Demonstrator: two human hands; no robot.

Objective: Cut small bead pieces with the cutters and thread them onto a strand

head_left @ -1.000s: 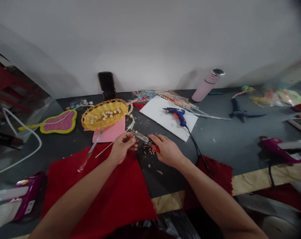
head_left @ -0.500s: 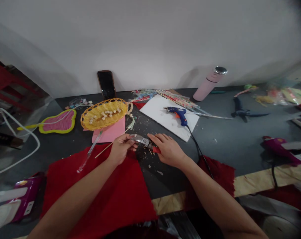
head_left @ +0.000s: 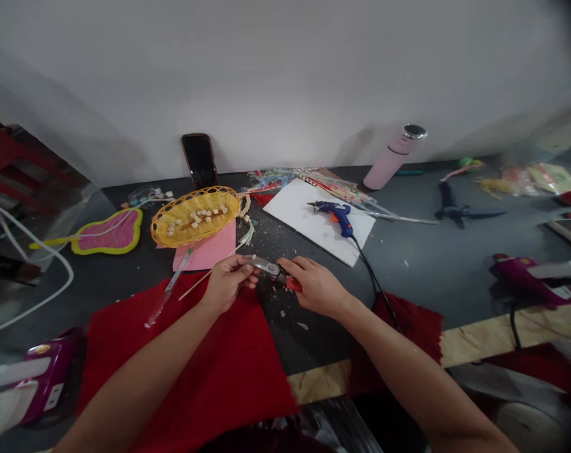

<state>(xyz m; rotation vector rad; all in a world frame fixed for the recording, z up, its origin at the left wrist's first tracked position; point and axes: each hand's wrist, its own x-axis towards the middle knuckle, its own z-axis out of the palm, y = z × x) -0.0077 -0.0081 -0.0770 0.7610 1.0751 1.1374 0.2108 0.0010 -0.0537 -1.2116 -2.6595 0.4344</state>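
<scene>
One pair of cutters (head_left: 267,267) sits in front and right of the basket (head_left: 195,234), red handle (head_left: 293,285) gripped by the right hand (head_left: 319,288), long axis running leftward to the left hand (head_left: 226,284), whose fingers curl at the blade end, holding what I cannot tell.

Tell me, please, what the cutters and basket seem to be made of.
The cutters look like metal, with a dull grey shine; their grip, evenly red, may be plastic. The basket seems yellow cane or plastic, slightly glossy, its woven strips showing.
</scene>
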